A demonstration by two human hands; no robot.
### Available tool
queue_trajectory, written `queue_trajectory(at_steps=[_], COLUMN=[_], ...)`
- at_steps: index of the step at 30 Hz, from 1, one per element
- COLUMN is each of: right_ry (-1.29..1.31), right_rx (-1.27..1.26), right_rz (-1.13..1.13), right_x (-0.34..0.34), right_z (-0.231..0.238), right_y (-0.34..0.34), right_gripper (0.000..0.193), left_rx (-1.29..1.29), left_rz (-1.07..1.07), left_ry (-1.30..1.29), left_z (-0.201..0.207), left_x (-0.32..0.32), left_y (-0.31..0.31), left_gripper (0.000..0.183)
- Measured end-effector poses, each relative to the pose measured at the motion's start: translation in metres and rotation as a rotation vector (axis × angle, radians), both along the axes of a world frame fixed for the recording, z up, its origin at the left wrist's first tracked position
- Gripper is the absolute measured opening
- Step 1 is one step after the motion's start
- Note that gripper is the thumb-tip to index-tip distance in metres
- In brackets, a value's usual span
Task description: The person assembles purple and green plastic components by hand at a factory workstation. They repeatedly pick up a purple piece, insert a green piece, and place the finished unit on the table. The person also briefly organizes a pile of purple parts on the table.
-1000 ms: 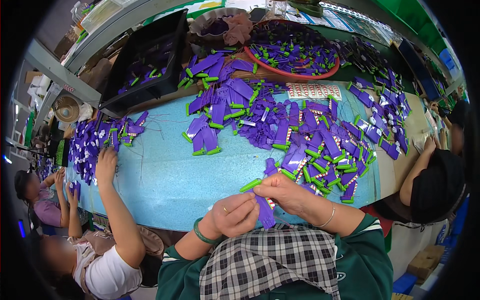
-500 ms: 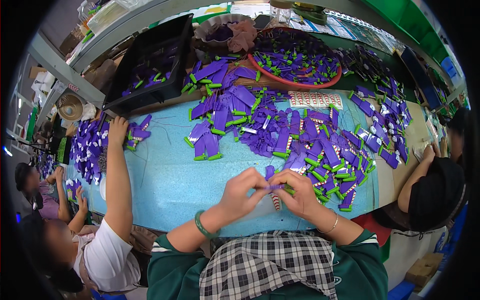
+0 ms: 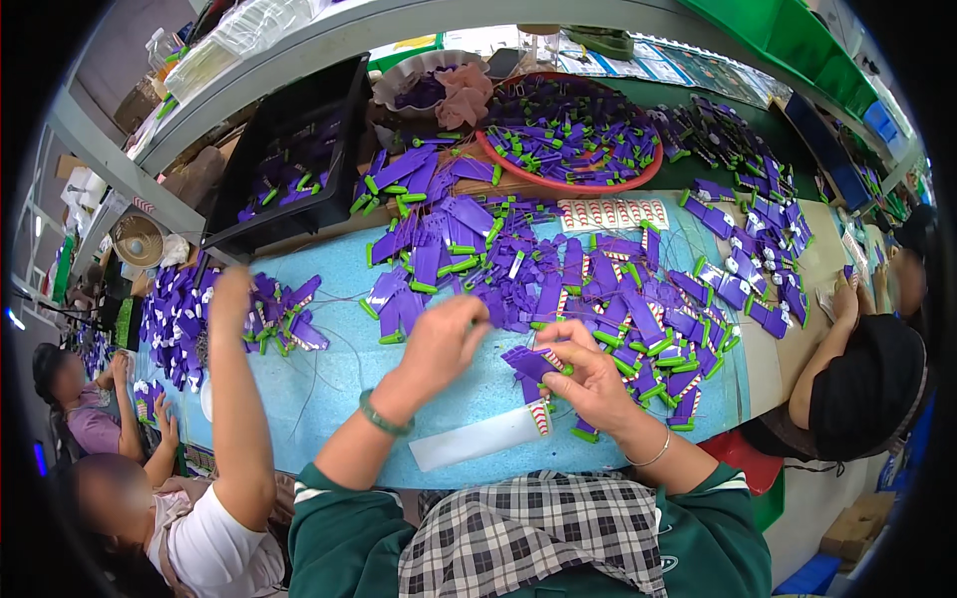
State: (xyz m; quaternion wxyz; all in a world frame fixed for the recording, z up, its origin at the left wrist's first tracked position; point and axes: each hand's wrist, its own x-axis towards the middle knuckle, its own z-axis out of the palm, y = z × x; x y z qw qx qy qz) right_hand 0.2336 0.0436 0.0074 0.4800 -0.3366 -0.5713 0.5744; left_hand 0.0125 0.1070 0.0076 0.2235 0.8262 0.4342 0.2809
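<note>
My right hand [image 3: 593, 377] pinches a flat purple piece with a green end [image 3: 528, 363] between thumb and fingers. A red-and-white striped sticker shows along that piece. To its left, my left hand [image 3: 439, 344] hovers above the table, apart from the piece, with its fingers curled together. Whether anything small is between those fingertips is hidden. Below both hands lies a white strip [image 3: 474, 439], with a striped sticker [image 3: 539, 417] at its right end. Just beyond my hands spreads a heap of purple pieces with green ends [image 3: 648, 309], many bearing striped stickers and thin wires.
A sheet of striped stickers [image 3: 613, 214] lies behind the heap. Farther back are a red round tray [image 3: 568, 184] of pieces and a black bin [image 3: 284, 224]. On the left, a co-worker's arm [image 3: 239, 399] reaches over another pile; another person [image 3: 867, 379] works at right.
My hands have come apart. The left moved left and away from the piece, while the right kept hold of it. The white strip below is now uncovered. The co-worker's left-side pile has grown.
</note>
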Motion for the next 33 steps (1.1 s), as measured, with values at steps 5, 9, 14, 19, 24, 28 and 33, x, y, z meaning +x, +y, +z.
queue_trajectory(at_steps=[5,9,14,19,24,28,33], right_ry=[0.162,0.553,0.345,-0.158,-0.496,-0.564,-0.712], right_rx=[-0.13,-0.612,-0.61,0.015,0.563,0.423,0.244], right_rz=[0.242,0.28,0.107,-0.092,-0.225,-0.055,0.274], right_x=[-0.017,-0.034,-0.034,-0.012,-0.014,-0.01,0.006], right_z=[-0.012,-0.02,-0.024,-0.019,-0.01,0.011,0.029], right_y=[0.002,-0.012,-0.019,-0.021,-0.02,-0.017,0.004], right_gripper=[0.025,0.023,0.032,0.035,0.045,0.042,0.038], left_rx=[-0.836,-0.59,-0.622,-0.55,-0.658,-0.814,-0.984], left_rz=[-0.058,0.03,0.227,0.117,0.088,0.138,0.11], left_ry=[-0.85,-1.027,-1.202,-1.249,-1.195,-1.148,-0.956], left_z=[0.014,-0.012,-0.024,-0.023,-0.027,-0.027,-0.03], left_x=[-0.001,-0.001,0.001,0.002,-0.002,-0.01,-0.016], left_y=[-0.078,-0.1,-0.098,-0.089,-0.092,-0.095,-0.105], left_gripper=[0.022,0.024,0.019,0.018,0.018,0.018,0.018])
